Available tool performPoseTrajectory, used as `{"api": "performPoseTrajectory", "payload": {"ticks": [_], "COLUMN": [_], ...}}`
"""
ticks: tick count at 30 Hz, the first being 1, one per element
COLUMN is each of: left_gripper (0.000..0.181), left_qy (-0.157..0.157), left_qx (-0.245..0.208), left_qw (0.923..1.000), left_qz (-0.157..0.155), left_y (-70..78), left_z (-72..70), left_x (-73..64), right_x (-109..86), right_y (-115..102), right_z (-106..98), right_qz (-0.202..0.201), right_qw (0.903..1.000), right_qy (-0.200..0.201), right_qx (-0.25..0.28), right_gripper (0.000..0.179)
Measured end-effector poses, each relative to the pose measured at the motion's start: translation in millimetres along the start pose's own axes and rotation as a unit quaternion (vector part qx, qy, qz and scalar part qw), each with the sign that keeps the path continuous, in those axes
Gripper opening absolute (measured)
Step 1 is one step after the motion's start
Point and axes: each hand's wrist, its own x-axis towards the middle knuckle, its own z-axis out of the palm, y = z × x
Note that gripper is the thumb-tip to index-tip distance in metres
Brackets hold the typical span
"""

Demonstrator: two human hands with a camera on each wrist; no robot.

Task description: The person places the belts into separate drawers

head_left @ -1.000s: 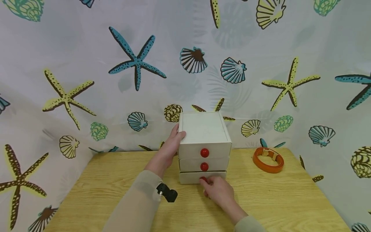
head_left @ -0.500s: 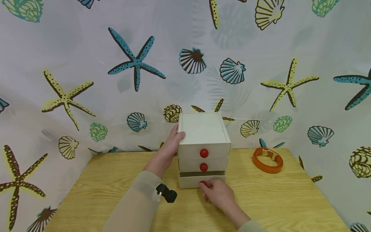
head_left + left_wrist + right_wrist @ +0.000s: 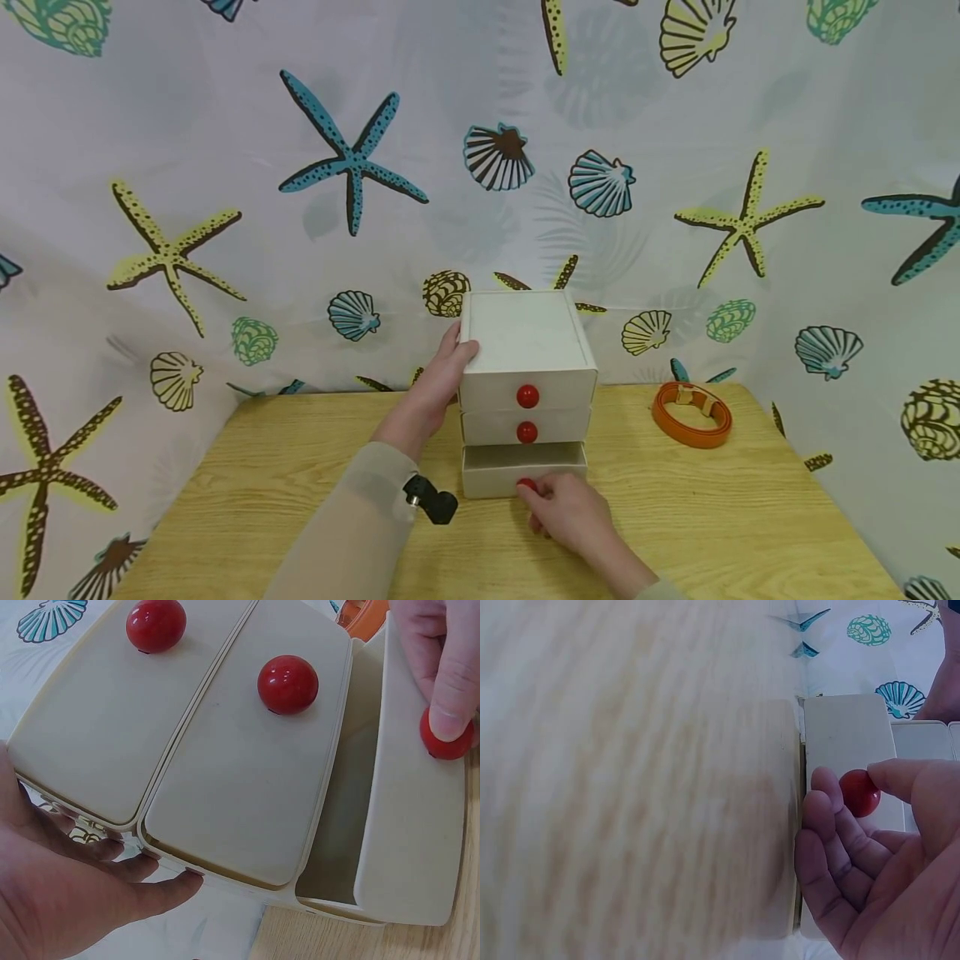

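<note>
Bottom knob (image 3: pixel 860 794) sits between the right fingers (image 3: pixel 827 787) — pinched.

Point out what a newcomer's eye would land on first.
Probably the three red knobs down the front of the white drawer unit; the right hand pinches the lowest knob, on the partly open bottom drawer. Next, the coiled orange belt on the table, right of the unit, and the blue starfish printed on the backdrop, upper left.

Room to pass lies between the obstructing cabinet (image 3: pixel 527 332) and belt (image 3: pixel 694 435).
</note>
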Motion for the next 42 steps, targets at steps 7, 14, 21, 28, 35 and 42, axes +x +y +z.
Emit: {"api": "performPoseTrajectory", "payload": {"ticks": [7, 14, 21, 28, 35, 42], "left_gripper": [0.079, 0.079, 0.079, 0.079, 0.078, 0.077], "left_qy": [-0.002, -0.004, -0.001, 0.000, -0.003, -0.005], "left_qx": [-0.002, -0.002, -0.001, 0.000, -0.001, -0.005], "left_qw": [1.0000, 1.0000, 1.0000, 1.0000, 1.0000, 1.0000], "left_qz": [0.003, 0.006, 0.003, 0.004, 0.005, 0.004], "left_y": [-0.5, -1.5, -1.4, -1.8, -1.1, 0.5], "left_z": [0.0, -0.1, 0.3, 0.2, 0.3, 1.1], "left_x": [0.1, -0.4, -0.3, -0.4, -1.1, -2.4], "right_x": [-6.5, -12.5, -17.1, -23.3, -29.5, -36.3], "right_y": [0.6, 1.2, 2.2, 4.3, 3.2, 3.8], "right_z": [0.2, 0.2, 0.2, 1.4, -0.7, -2.5], "right_qz": [-0.001, 0.006, 0.013, 0.032, 0.049, 0.051], "right_qw": [1.0000, 0.9999, 0.9995, 0.9985, 0.9969, 0.9961], "right_qy": [-0.006, -0.015, -0.028, -0.044, -0.062, -0.072], "right_qx": [-0.004, 0.001, 0.002, -0.004, 0.000, -0.003], "right_gripper": [0.043, 0.043, 0.043, 0.042, 0.040, 0.042]}}
